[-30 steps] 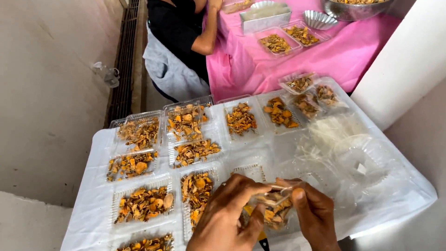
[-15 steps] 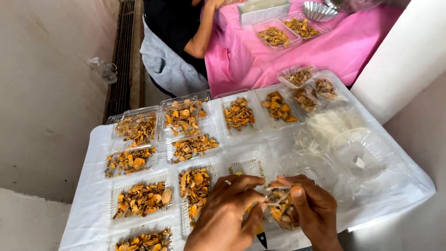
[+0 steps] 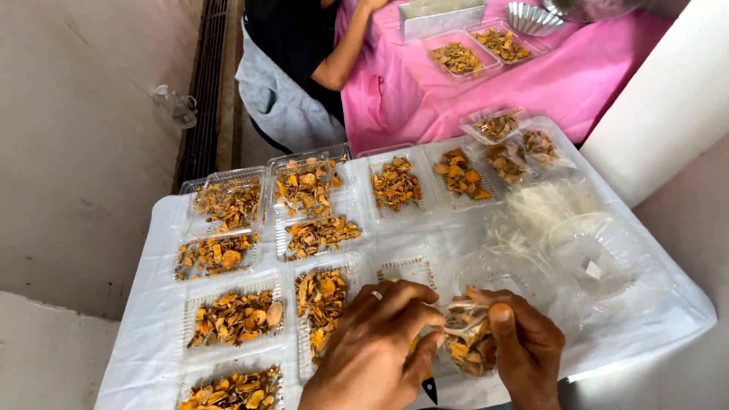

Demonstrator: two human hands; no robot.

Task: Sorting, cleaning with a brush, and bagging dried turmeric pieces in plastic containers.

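- Your left hand [image 3: 376,345] and right hand [image 3: 520,345] both pinch shut on the small clear plastic box of orange dried slices [image 3: 469,345], held just above the near edge of the white-covered table [image 3: 152,319].
- Squeeze unevenly and the thin lid could pop, spilling slices over that edge.
- The filled clear trays [image 3: 235,315] crowd your left.
- The loose stack of empty clear boxes [image 3: 585,250] leaves little open room on your right.
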